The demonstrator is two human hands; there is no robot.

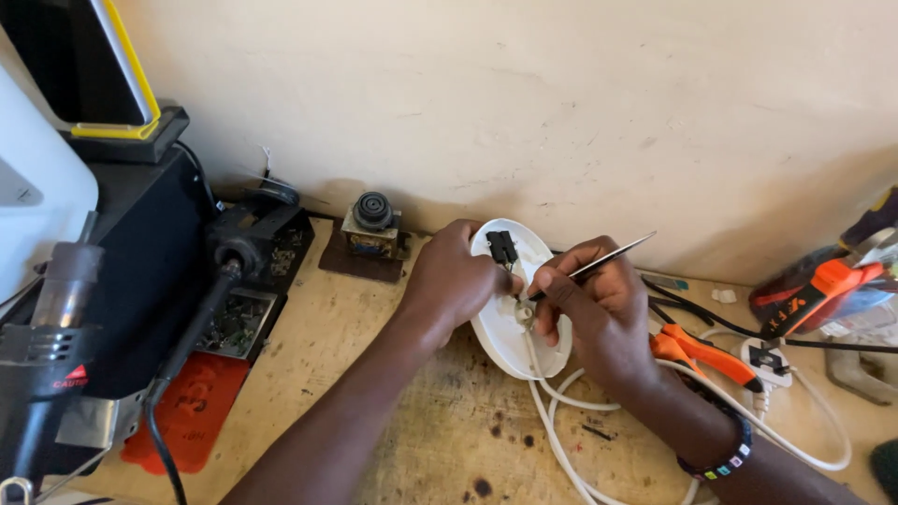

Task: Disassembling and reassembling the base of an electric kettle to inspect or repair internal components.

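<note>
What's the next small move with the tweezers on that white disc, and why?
Probably ease the tweezers tip slightly further into the centre of the white disc. The right hand has the tip already at the spot where the white cable enters, and the left hand holds the tilted disc against the wooden bench.

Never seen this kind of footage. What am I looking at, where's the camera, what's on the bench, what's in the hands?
There is one picture, from a camera on the person's head, looking down at a wooden workbench against a wall. No machine: two bare hands. The left hand steadies a white oval plastic housing, tilted up on its edge, with a small black part at its top. The right hand holds a thin metal tool, its tip inside the housing where a white cable enters. Orange-handled pliers lie to the right; a dark hot-air tool and circuit boards sit on the left.
</note>
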